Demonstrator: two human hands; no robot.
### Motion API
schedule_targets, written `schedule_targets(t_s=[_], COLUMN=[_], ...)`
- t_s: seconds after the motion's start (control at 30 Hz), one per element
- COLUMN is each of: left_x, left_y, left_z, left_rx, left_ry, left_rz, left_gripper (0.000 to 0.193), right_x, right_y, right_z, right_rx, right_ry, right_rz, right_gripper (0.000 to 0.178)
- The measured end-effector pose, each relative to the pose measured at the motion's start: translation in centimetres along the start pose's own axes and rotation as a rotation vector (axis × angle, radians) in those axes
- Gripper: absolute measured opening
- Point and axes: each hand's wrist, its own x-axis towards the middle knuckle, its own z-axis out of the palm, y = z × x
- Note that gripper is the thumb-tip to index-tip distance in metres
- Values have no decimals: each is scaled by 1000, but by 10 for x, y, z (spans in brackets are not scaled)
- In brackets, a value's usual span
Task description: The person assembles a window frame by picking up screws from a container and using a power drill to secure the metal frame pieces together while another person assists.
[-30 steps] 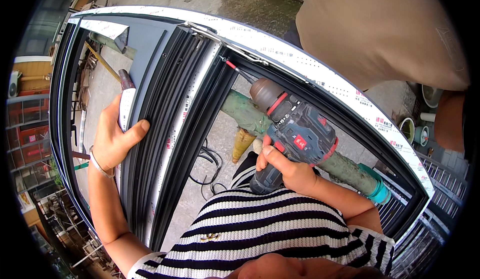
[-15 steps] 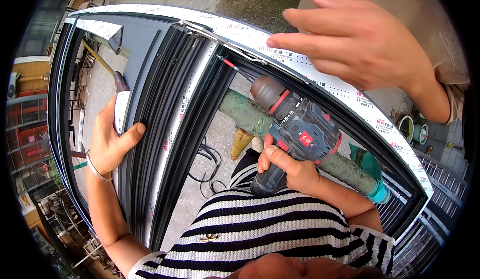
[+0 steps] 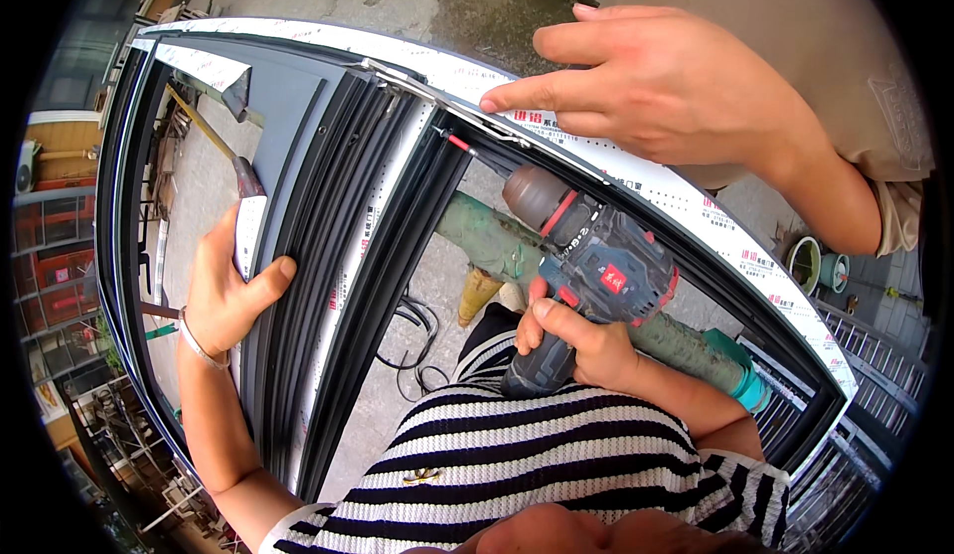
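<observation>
My right hand [image 3: 584, 351] is wrapped round the grip of a dark cordless drill [image 3: 614, 268]. Its long bit with a red sleeve points up and left into the inner corner of a dark window frame [image 3: 835, 395], close to a metal hinge arm [image 3: 447, 107]. My left hand [image 3: 231, 291] grips the edge of the opened dark sash [image 3: 288, 166], thumb on the near face, other fingers round the far side and partly hidden. White printed film covers the frame's outer face. Another person's hand [image 3: 656, 97] reaches in from the right, index finger pointing at the film.
Beneath the frame runs a green-wrapped pole [image 3: 487, 231]. Black cable [image 3: 412, 340] lies coiled on the concrete floor. Pots [image 3: 807, 261] and metal racks [image 3: 884, 375] stand at the right; stacked bars and clutter [image 3: 119, 435] fill the left. The other person stands at the far right.
The other person's hand has moved left and slightly down, with its index finger lower over the film. My drill has shifted slightly down in view, while both my hands keep their holds.
</observation>
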Motion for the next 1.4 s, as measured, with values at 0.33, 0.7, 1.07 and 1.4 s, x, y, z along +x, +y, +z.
schedule_targets(t_s=[0.33, 0.7, 1.07, 1.4], left_x=[3, 3, 4, 3], left_y=[8, 8, 6, 7], left_z=[2, 1, 2, 3], left_rx=[12, -2, -8, 7], left_ry=[-4, -7, -6, -14], left_rz=[21, 24, 25, 12], left_gripper=[53, 52, 54, 52], right_x=[-1, -2, -1, -2], right_y=[-7, 1, -1, 2], right_z=[-5, -6, -4, -8], right_rx=[122, 124, 116, 124], right_ry=[21, 25, 22, 8], right_rz=[14, 25, 18, 32], right_gripper=[15, 16, 16, 16])
